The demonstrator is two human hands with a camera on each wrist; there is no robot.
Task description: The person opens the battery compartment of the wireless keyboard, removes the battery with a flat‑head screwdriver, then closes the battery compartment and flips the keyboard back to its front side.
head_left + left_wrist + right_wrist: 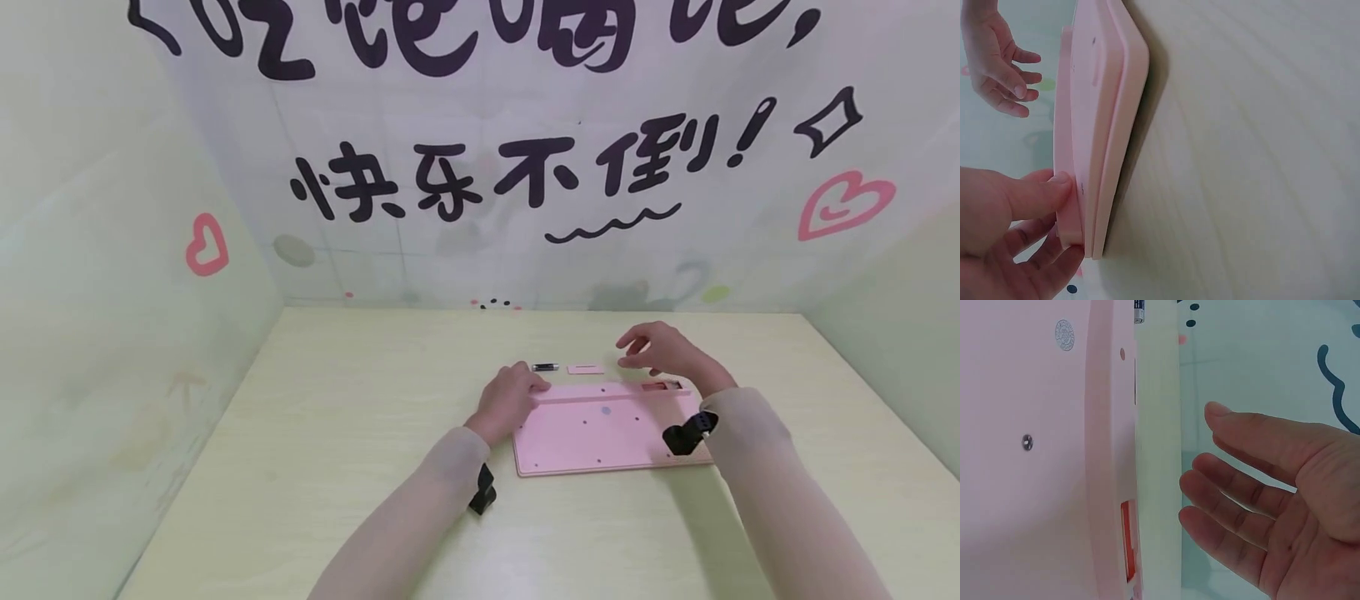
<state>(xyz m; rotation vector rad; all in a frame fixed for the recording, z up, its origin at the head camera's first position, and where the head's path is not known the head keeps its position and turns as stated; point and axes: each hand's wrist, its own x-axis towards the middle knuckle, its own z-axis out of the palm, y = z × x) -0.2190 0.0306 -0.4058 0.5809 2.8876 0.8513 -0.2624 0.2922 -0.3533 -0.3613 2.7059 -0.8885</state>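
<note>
A pink keyboard (570, 442) lies underside up on the table, small screws dotting its back. At its far left corner my left hand (506, 402) holds the raised ridge; in the left wrist view the thumb (1054, 190) lies on top and the other fingers bend round the end. My right hand (663, 348) hovers beyond the far edge, fingers loosely bent and holding nothing. Just below it, the battery compartment (660, 386) in the ridge is uncovered and shows a reddish inside. Behind the keyboard lie a battery (545, 367) and a small pink battery cover (585, 369).
The pale wooden table (300, 467) reaches back to a white printed backdrop (480, 258) with dark lettering. Light panels stand on the left (112, 333) and right (900, 333). A round sticker (1065, 335) is on the keyboard's back.
</note>
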